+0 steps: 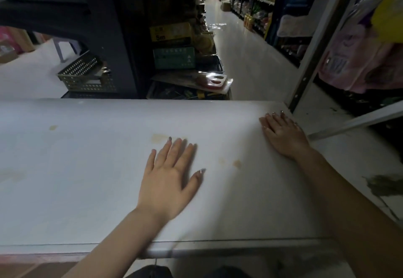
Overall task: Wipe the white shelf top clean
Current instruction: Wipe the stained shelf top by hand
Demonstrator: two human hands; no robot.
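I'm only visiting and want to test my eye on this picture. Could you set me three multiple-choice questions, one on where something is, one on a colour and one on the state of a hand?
1. Where does the right hand lie on the white shelf top?
A) near the far right corner, by the metal upright
B) at the left end
C) hanging off the front edge

2. What colour are the stains on the top?
A) blue
B) yellowish brown
C) bright red

3. How is the left hand?
A) clenched in a fist
B) gripping a cloth
C) flat, fingers straight, holding nothing

Answers:
1 A, the hand rests beside the upright at the far right.
2 B, tan blotches show against the white.
3 C, its palm lies flat on the surface and no cloth is in view.
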